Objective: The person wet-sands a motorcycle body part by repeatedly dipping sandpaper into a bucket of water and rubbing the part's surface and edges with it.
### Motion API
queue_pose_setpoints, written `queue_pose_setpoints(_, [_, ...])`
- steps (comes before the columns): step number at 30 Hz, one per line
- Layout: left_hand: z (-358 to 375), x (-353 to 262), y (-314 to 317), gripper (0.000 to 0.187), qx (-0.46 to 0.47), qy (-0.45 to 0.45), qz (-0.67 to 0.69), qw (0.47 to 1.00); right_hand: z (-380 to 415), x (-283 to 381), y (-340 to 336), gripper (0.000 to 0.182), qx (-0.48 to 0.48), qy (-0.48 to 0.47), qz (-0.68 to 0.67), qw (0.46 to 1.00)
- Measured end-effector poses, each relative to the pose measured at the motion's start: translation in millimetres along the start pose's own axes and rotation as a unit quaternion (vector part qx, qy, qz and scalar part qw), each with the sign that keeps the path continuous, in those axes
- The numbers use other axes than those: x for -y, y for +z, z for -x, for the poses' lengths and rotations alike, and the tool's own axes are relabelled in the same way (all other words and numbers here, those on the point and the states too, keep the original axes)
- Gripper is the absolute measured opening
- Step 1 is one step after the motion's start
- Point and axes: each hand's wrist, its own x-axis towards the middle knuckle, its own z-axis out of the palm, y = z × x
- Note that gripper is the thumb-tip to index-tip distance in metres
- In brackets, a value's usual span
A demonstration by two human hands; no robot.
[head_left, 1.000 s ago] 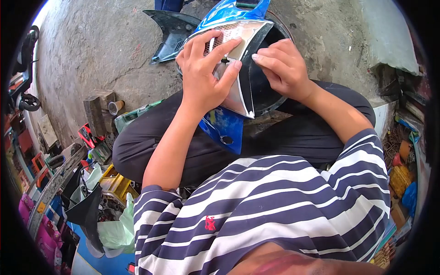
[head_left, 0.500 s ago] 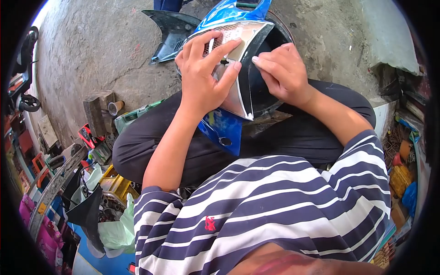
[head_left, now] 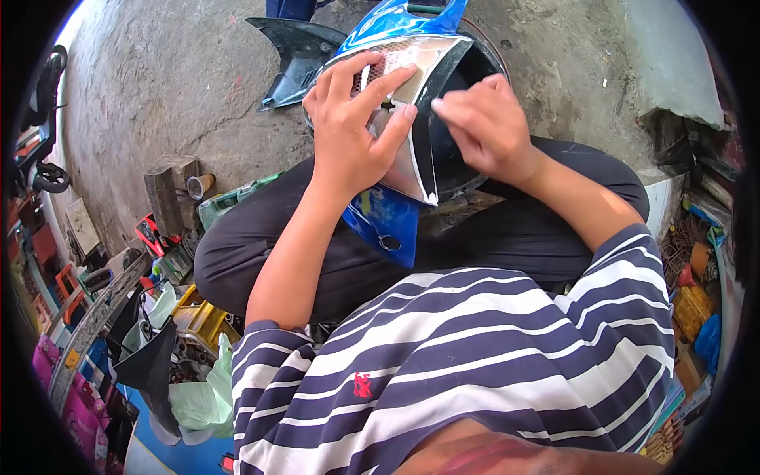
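A blue painted plastic part (head_left: 368, 28) with a pale, partly mesh-patterned face lies over a round black container (head_left: 455, 170) in front of my crossed legs. My left hand (head_left: 352, 127) rests on the pale face with its fingers spread, thumb and index fingertips near a small dark gap. My right hand (head_left: 491, 131) is over the container's dark opening, fingers curled, with the index fingertip and thumb close to the part's black edge strip (head_left: 427, 127). Whether anything small is between those fingers is hidden. A blue flap (head_left: 388, 229) with a round hole hangs below the part.
A dark plastic panel (head_left: 297, 59) lies on the concrete floor beyond my left hand. Wooden blocks (head_left: 164, 198) and a small cup (head_left: 200, 186) stand at the left. A yellow crate (head_left: 202, 317) and a green bag (head_left: 202, 400) lie lower left. Clutter lines the right.
My right hand has shifted very slightly, its fingertips moving a little left along the black edge. My left hand and the blue part look nearly unchanged.
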Motion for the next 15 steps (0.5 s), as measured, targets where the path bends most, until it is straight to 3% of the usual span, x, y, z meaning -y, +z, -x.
queue_pose_setpoints(4, [0.0,1.5,-0.8,0.044,-0.003,0.004,-0.004,1.0,8.2,18.4,2.0,0.039,0.015,0.006,-0.039,0.999])
queue_pose_setpoints(8, [-1.5,0.5,0.5,0.044,-0.005,0.005,-0.009,1.0,-1.5,-8.5,-0.3,0.039,-0.012,0.015,0.005,1.0])
queue_pose_setpoints(12, [-0.9,2.3,-1.3,0.044,-0.001,0.005,0.0,1.0,8.3,18.7,2.7,0.04,0.02,0.012,-0.071,0.997])
queue_pose_setpoints(15, [-1.0,1.4,-0.8,0.043,0.004,0.003,-0.001,1.0,-1.4,-4.9,-3.4,0.04,0.012,-0.005,-0.017,1.0])
